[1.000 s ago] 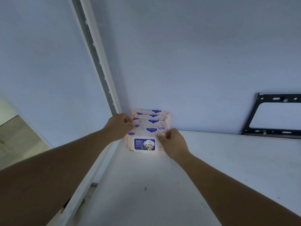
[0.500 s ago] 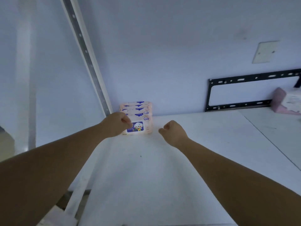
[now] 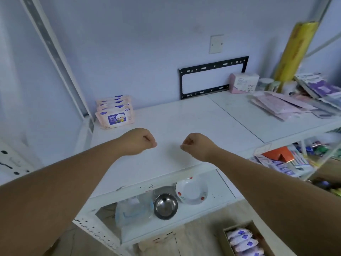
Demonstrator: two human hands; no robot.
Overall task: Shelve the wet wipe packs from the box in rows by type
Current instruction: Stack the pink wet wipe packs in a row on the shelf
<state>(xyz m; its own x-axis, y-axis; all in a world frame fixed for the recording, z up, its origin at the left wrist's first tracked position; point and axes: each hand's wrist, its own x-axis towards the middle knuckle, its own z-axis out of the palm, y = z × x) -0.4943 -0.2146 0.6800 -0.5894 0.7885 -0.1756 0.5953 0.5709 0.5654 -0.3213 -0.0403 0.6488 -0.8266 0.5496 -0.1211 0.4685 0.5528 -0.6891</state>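
Left hand (image 3: pixel 140 141) and right hand (image 3: pixel 195 145) are fisted, nothing held. Packs (image 3: pixel 240 241) at 5 o'clock are judged soft, light, slippery. Best gripped across the sides.

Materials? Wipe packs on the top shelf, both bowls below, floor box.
Baby wipes packs: soft plastic film, slight sheen, crimped edges. Metal bowl: likely stainless steel, mirror-like reflections. Floral bowl: glossy white, ceramic or melamine, cannot tell. Box: brown, matte, probably cardboard.

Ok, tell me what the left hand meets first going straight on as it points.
Only bare shelf top at first for the left hand; farther on probably the pink box at the back, depth unclear.
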